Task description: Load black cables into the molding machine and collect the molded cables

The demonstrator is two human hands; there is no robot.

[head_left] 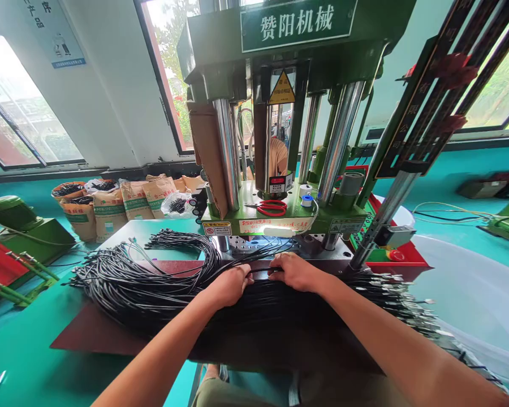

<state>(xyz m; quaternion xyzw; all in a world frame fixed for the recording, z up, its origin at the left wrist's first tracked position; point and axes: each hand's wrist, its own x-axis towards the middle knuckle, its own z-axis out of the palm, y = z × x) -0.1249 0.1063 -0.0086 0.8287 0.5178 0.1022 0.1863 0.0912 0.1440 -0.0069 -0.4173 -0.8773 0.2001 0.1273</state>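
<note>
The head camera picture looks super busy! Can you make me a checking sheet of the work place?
Surface: dark red board under piled black cables.
Job's things: the black cables, with silver cable ends at right.
Clutter: red-handled scissors and a small blue ring on the green press.
Grippers: bare hands; left hand and right hand both grip black cable.
Cables: long bundle, looped and overlapping at left.
Surroundings: printed paper sacks behind at left, white tub at right.

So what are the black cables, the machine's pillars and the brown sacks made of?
Cables: probably plastic-coated, smooth, slightly glossy, judging by pale highlights. Pillars: likely polished metal, given mirror-like streaks. Sacks: seemingly matte paper, from the creases, though woven plastic is possible.
</note>
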